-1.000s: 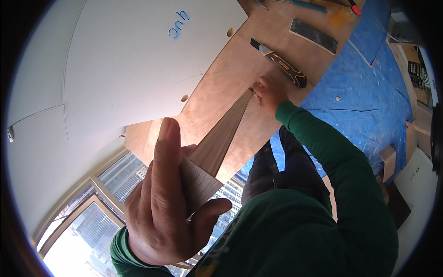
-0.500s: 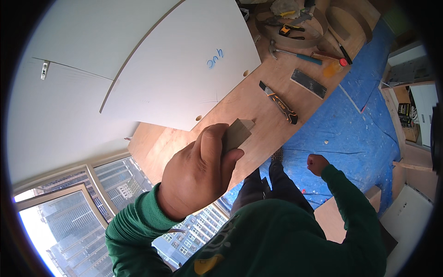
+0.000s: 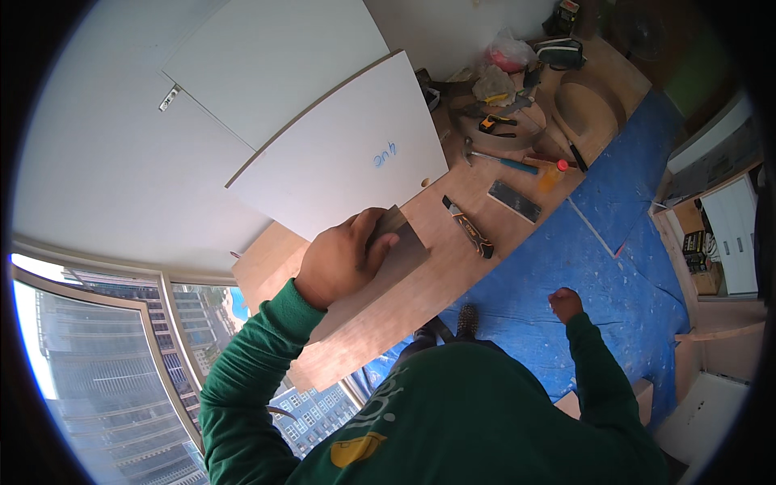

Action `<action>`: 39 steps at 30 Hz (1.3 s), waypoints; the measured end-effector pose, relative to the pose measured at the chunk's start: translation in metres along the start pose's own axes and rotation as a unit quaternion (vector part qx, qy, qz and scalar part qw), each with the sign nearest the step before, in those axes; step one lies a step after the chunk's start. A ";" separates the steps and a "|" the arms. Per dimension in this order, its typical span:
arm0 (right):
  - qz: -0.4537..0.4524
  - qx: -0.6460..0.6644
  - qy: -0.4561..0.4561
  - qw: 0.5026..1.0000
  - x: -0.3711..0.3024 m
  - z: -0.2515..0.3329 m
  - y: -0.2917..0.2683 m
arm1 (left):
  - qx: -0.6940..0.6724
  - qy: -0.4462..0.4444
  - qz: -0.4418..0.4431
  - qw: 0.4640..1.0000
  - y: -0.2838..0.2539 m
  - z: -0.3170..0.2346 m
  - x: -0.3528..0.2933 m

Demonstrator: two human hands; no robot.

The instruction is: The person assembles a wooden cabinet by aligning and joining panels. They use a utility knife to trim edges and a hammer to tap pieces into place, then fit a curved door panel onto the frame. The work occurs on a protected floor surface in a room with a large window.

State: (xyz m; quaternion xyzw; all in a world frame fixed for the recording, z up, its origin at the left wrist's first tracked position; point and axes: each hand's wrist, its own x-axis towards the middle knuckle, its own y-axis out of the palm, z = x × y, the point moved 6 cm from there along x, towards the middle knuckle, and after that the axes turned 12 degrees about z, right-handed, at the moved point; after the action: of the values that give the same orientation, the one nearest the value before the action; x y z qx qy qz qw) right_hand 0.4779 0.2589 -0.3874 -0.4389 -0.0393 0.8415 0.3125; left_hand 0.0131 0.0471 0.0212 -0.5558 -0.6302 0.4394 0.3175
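Left grip (image 3: pixel 341 257) has its fingers and thumb closed around a long, flat strip of brown wood (image 3: pixel 404 252). One end of the strip pokes out past the thumb, and the other end runs down and back toward the green sleeve (image 3: pixel 259 372). The strip is over the counter (image 3: pixel 449 279), beside the big white board (image 3: pixel 331 166), but I cannot tell if it touches the wood below. Right grip (image 3: pixel 566 305) is well away from the strip, over the blue sheet (image 3: pixel 525 275) on the floor. Its fingers are curled in like a small fist, and I cannot tell if something is tucked inside.

The white board covers part of the counter and has blue marks on it. Near its edge lies a black and orange cutting knife (image 3: pixel 469 229). Next to the knife is a flat dark block (image 3: pixel 515 200). Past that are a bottle (image 3: pixel 552 177) with a red cap and a hammer (image 3: pixel 503 161) with a blue handle. Farther back is a yellow and black tape measure (image 3: pixel 489 124), and behind it sits a see-through bag (image 3: pixel 509 50) with something pink in it. One shoe (image 3: pixel 467 321) shows on the blue sheet. Tall buildings can be seen through the window (image 3: pixel 101 364) on the left.
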 end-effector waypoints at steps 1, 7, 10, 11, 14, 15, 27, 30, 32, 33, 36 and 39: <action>0.037 0.061 -0.053 0.996 -0.007 0.042 0.024 | 0.005 -0.037 0.011 0.999 0.003 0.002 -0.001; 0.196 0.118 -0.388 0.893 -0.100 0.338 0.101 | 0.067 -0.030 -0.025 0.997 0.012 -0.019 -0.012; 0.114 0.030 -0.532 0.838 -0.145 0.432 0.111 | 0.081 -0.019 -0.039 0.996 0.016 -0.029 -0.018; 0.103 -0.008 -0.507 0.856 -0.147 0.445 0.113 | 0.083 -0.024 -0.038 0.996 0.018 -0.030 -0.019; 0.075 -0.081 -0.499 0.859 -0.153 0.469 0.116 | 0.097 -0.025 -0.044 0.994 0.021 -0.032 -0.022; 0.074 -0.082 -0.497 0.861 -0.154 0.472 0.115 | 0.104 -0.016 -0.053 0.993 0.022 -0.033 -0.022; 0.077 -0.171 -0.440 0.878 -0.160 0.486 0.109 | 0.114 0.004 -0.066 0.991 0.030 -0.040 -0.029; 0.043 -0.157 -0.444 0.881 -0.153 0.481 0.098 | 0.119 0.006 -0.065 0.991 0.029 -0.042 -0.029; 0.046 -0.137 -0.436 0.888 -0.145 0.467 0.090 | 0.117 0.001 -0.061 0.991 0.028 -0.044 -0.029; 0.063 -0.125 -0.429 0.892 -0.139 0.457 0.085 | 0.114 -0.004 -0.057 0.992 0.028 -0.044 -0.029; 0.120 -0.186 -0.359 0.907 -0.113 0.406 0.080 | 0.067 0.012 -0.023 0.997 0.025 -0.047 -0.026; 0.180 -0.188 -0.338 0.905 -0.094 0.329 0.096 | -0.002 0.056 -0.012 0.998 0.015 -0.047 -0.019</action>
State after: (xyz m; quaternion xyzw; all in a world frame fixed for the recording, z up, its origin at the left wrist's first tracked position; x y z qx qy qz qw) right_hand 0.2192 0.1973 -0.1521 -0.1787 -0.2200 0.9584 0.0353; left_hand 0.0650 0.0376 0.0285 -0.5723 -0.6192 0.4023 0.3567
